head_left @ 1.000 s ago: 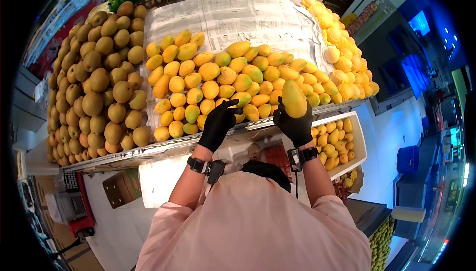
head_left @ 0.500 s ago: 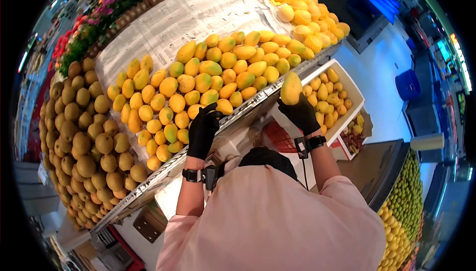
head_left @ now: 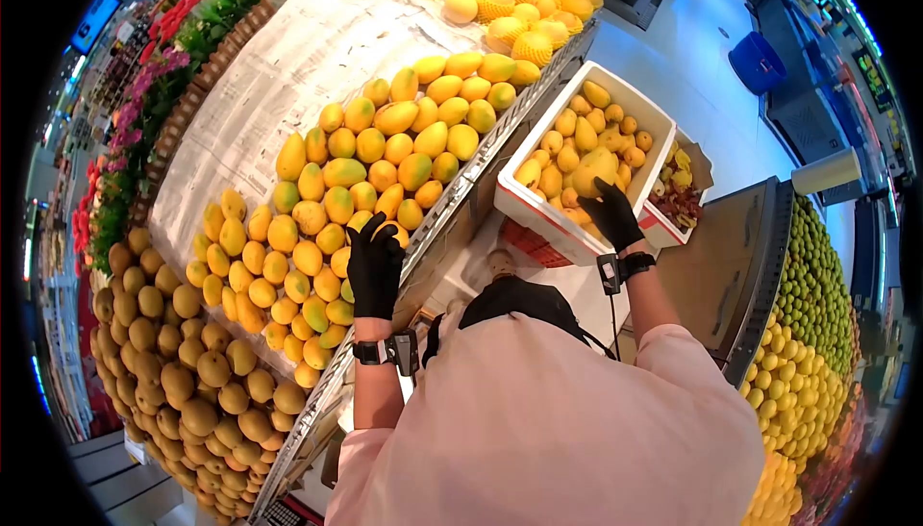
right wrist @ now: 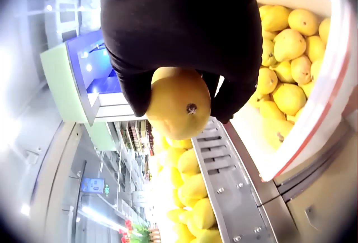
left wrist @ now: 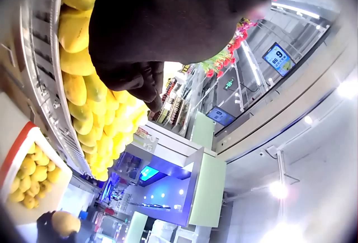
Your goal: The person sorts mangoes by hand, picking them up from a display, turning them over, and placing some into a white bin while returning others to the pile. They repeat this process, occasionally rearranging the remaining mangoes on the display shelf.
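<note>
My black-gloved right hand (head_left: pixel 612 215) grips a large yellow mango (head_left: pixel 594 172) over a white box (head_left: pixel 535 211) that holds many smaller yellow mangoes. In the right wrist view, fingers and thumb wrap the mango (right wrist: pixel 179 114), its stem end showing. At the front edge of the sloped display, my gloved left hand (head_left: pixel 374 271) hovers by the pile of yellow and green-tinged mangoes (head_left: pixel 308 257). Its fingers bend loosely and hold nothing. From the left wrist, the left hand (left wrist: pixel 162 31) overlaps the display mangoes (left wrist: pixel 78 64).
A metal rail (head_left: pixel 461 185) edges the display. Brown round fruit (head_left: pixel 178 382) are heaped at left, net-wrapped yellow fruit (head_left: pixel 532 46) at the far end. Newspaper (head_left: pixel 260 93) covers the upper slope. Beside the white box stands a carton (head_left: pixel 702 175); a green fruit stand (head_left: pixel 808 276) lies right.
The view has turned right. My right hand has carried the mango from beside the display to over the white box. The left hand stays by the display's front edge.
</note>
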Motion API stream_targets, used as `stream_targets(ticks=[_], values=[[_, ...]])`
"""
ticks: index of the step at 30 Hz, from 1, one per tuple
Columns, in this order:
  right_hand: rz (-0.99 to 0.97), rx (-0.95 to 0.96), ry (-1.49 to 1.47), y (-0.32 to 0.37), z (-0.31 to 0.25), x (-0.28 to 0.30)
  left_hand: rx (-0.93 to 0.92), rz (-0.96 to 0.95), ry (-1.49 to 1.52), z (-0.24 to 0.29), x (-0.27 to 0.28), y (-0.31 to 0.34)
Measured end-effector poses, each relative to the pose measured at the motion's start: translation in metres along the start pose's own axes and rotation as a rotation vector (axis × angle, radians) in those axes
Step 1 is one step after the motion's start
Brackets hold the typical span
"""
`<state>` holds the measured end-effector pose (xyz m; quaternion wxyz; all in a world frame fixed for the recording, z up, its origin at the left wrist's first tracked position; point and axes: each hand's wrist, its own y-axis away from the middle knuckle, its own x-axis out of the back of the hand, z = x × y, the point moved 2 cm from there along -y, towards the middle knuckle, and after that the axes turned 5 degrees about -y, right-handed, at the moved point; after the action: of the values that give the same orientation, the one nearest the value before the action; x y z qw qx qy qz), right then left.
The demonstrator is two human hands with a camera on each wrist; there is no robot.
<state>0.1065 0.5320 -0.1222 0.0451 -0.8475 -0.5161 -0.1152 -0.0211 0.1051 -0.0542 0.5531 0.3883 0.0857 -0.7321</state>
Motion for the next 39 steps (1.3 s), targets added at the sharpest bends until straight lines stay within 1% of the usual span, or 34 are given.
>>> stream_targets(ticks=[1, 2, 3, 5, 6, 7, 9, 10, 13, 14, 16, 17, 18, 19, 20, 23, 26, 27, 28, 29, 30, 32, 35, 36, 38, 39], values=[[0.041, 0.066, 0.034, -0.006, 0.026, 0.017, 0.062, 0.022, 0.098, -0.003, 0.000, -0.006], [0.082, 0.022, 0.007, -0.005, 0.023, 0.028, 0.074, 0.039, 0.104, -0.005, -0.003, -0.010], [0.134, 0.052, -0.061, -0.004, 0.030, 0.040, 0.079, 0.034, 0.078, -0.007, -0.007, -0.014], [0.152, 0.007, -0.315, -0.003, 0.040, 0.067, 0.085, 0.026, 0.027, -0.009, -0.016, -0.018], [0.146, -0.121, -0.652, -0.007, 0.041, 0.078, 0.098, -0.024, 0.060, -0.010, -0.017, -0.024], [0.163, -0.130, -0.553, -0.009, 0.047, 0.087, 0.105, -0.034, 0.066, -0.012, -0.018, -0.029], [0.213, -0.190, -0.783, -0.010, 0.050, 0.102, 0.126, -0.047, 0.072, -0.015, -0.024, -0.033], [0.236, -0.171, -0.848, -0.011, 0.043, 0.103, 0.133, -0.047, 0.046, -0.013, -0.032, -0.034], [0.212, -0.089, -0.577, -0.017, 0.058, 0.109, 0.137, -0.124, -0.005, -0.014, -0.038, -0.047], [0.207, -0.179, -0.723, -0.018, 0.063, 0.110, 0.131, -0.084, -0.044, -0.016, -0.038, -0.051], [0.191, -0.362, -1.012, -0.020, 0.055, 0.105, -0.083, -0.069, -0.524, -0.024, -0.041, -0.056], [0.199, -0.368, -0.978, -0.018, 0.049, 0.100, -0.074, -0.075, -0.529, -0.027, -0.042, -0.057], [0.162, -0.369, -0.904, -0.019, 0.046, 0.093, -0.066, -0.081, -0.534, -0.030, -0.044, -0.058], [0.123, -0.375, -0.837, -0.023, 0.047, 0.086, 0.060, -0.089, -0.311, -0.031, -0.049, -0.059], [0.104, -0.434, -0.797, -0.026, 0.045, 0.082, 0.176, -0.097, -0.080, -0.032, -0.052, -0.058], [0.036, -0.620, -0.645, -0.042, 0.066, 0.071, 0.177, -0.134, -0.072, -0.035, -0.045, -0.060], [-0.126, -0.754, -0.376, -0.061, 0.101, 0.062, 0.206, -0.012, -0.055, -0.029, -0.045, -0.055], [-0.065, -1.010, -0.554, -0.068, 0.110, 0.055, 0.189, -0.014, -0.076, -0.029, -0.044, -0.054], [-0.231, -0.833, -0.366, -0.069, 0.114, 0.052, 0.172, -0.016, -0.096, -0.029, -0.041, -0.052], [-0.348, -0.639, -0.172, -0.069, 0.117, 0.049, 0.155, -0.018, -0.115, -0.029, -0.039, -0.051], [-0.390, -0.598, -0.110, -0.072, 0.113, 0.043, 0.148, -0.022, -0.114, -0.028, -0.038, -0.050], [-0.279, -0.742, -0.409, -0.077, 0.120, 0.030, 0.134, -0.028, -0.111, -0.027, -0.037, -0.047], [-0.233, -0.932, -0.370, -0.084, 0.130, 0.018, 0.094, -0.086, -0.121, -0.028, -0.024, -0.046], [-0.217, -0.942, -0.304, -0.085, 0.118, 0.012, 0.092, -0.069, -0.109, -0.027, -0.025, -0.044], [-0.253, -0.983, -0.305, -0.089, 0.123, 0.002, 0.086, -0.036, -0.086, -0.025, -0.027, -0.040], [-0.271, -1.002, -0.306, -0.090, 0.124, -0.003, 0.072, -0.056, -0.097, -0.024, -0.026, -0.040]])
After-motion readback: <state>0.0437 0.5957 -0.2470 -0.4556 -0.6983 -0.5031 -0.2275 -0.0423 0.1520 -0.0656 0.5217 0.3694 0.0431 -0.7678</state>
